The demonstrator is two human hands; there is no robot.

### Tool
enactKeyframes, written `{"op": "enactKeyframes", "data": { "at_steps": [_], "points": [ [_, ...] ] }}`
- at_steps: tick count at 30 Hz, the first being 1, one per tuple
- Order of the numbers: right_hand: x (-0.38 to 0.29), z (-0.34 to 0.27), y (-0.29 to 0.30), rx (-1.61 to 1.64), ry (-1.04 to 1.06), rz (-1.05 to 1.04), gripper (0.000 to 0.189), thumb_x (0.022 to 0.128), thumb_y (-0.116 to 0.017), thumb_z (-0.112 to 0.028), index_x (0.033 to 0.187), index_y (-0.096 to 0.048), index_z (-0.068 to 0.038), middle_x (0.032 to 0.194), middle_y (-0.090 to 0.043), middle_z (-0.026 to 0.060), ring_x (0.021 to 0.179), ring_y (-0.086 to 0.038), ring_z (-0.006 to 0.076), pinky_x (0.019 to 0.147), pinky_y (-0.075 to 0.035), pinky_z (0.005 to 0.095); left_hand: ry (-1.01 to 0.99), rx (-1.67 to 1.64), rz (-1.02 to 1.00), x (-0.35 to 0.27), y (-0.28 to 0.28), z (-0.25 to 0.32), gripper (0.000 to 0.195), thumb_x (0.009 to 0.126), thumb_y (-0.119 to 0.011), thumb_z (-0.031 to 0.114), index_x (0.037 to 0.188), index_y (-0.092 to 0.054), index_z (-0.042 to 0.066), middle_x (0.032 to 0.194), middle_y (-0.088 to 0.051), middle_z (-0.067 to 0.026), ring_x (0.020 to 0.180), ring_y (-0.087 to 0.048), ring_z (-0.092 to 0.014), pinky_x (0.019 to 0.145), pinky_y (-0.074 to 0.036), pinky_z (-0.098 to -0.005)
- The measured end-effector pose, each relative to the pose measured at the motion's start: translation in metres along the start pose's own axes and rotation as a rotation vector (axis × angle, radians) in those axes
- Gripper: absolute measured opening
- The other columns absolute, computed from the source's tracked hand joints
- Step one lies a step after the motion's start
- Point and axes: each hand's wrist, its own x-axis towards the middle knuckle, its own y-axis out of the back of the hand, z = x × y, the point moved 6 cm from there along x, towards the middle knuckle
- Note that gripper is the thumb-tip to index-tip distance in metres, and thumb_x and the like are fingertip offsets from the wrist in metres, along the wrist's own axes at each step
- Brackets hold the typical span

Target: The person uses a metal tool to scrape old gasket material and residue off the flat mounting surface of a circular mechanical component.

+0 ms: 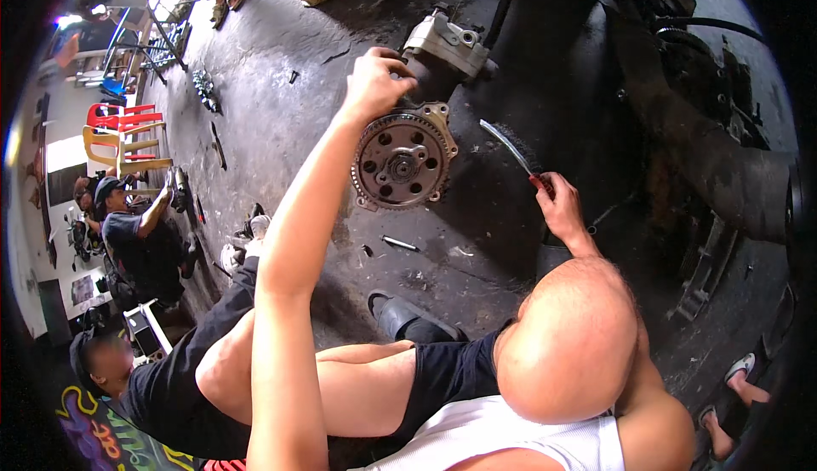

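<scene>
A gear-driven pump assembly (436, 75) lies on the dark floor before me, its toothed gear wheel (382, 180) facing up with several round holes around the hub. A pale metal housing (447, 43) forms its far end. My left hand (378, 87) rests with curled fingers at the pump's side, just beyond the gear; its fingertips are partly hidden against the dark body. In my right hand (560, 208) is the red handle of a tool (510, 145) with a long, pale, shiny shaft. That shaft points towards the pump, apart from the gear.
A metal pin (401, 243) lies on the floor nearer me. Left of the pump are a bolt (293, 76) and a dark tool (218, 145). A large pipe-like part (702, 145) stands at right. Another person (140, 228) works at left, near stacked chairs (124, 139).
</scene>
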Motion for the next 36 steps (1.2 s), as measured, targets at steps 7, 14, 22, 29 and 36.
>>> {"op": "enactKeyframes", "data": {
  "at_steps": [7, 14, 22, 29, 36],
  "points": [
    [0.004, -0.017, -0.002, 0.14, 0.196, 0.005, 0.028, 0.1, -0.059, -0.009, 0.126, -0.063, 0.001, 0.089, -0.071, 0.0098, 0.071, -0.064, 0.0148, 0.064, -0.051, 0.0301, 0.127, 0.212, 0.049, -0.006, 0.051, -0.078, 0.024, 0.079, -0.075, 0.03, 0.094, -0.082, 0.012, 0.131, -0.064, -0.0177, 0.123, -0.06, -0.034, 0.107, -0.046, -0.0405],
    [0.032, -0.084, 0.027, 0.326, -0.023, -0.143, 0.043, 0.101, -0.058, -0.008, 0.144, -0.054, -0.005, 0.081, -0.068, 0.0038, 0.064, -0.056, 0.0058, 0.057, -0.046, 0.0246, 0.18, 0.209, -0.008, -0.033, 0.04, -0.083, 0.032, 0.082, -0.072, 0.028, 0.11, -0.076, 0.012, 0.134, -0.06, -0.0194, 0.126, -0.057, -0.033, 0.108, -0.045, -0.04],
    [0.052, -0.195, 0.047, -0.106, 0.281, -0.226, 0.032, 0.1, -0.057, -0.01, 0.13, -0.064, -0.005, 0.095, -0.074, 0.0174, 0.079, -0.073, 0.0235, 0.07, -0.054, 0.0337, 0.58, -0.197, 0.09, -0.077, -0.006, -0.054, 0.053, 0.1, -0.05, 0.055, 0.141, -0.06, 0.023, 0.144, -0.054, -0.0187, 0.135, -0.05, -0.039, 0.114, -0.037, -0.0533],
    [0.134, -0.222, -0.008, -0.35, 0.385, -0.27, 0.027, 0.098, -0.058, -0.015, 0.119, -0.068, 0.0, 0.092, -0.071, 0.0237, 0.083, -0.071, 0.0329, 0.076, -0.054, 0.0375, 0.584, -0.093, 0.212, -0.08, 0.0, -0.01, 0.047, 0.103, -0.05, 0.038, 0.138, -0.056, 0.006, 0.128, -0.06, -0.0274, 0.116, -0.062, -0.045, 0.099, -0.05, -0.0542],
    [0.08, -0.224, 0.016, -0.246, 0.259, -0.32, 0.03, 0.097, -0.058, -0.013, 0.124, -0.067, -0.001, 0.092, -0.071, 0.0238, 0.086, -0.074, 0.0293, 0.079, -0.054, 0.0362, 0.654, -0.122, 0.215, -0.099, 0.005, -0.041, 0.055, 0.104, -0.045, 0.04, 0.146, -0.051, 0.006, 0.139, -0.058, -0.0248, 0.128, -0.056, -0.043, 0.107, -0.045, -0.0521]
  ]
}}
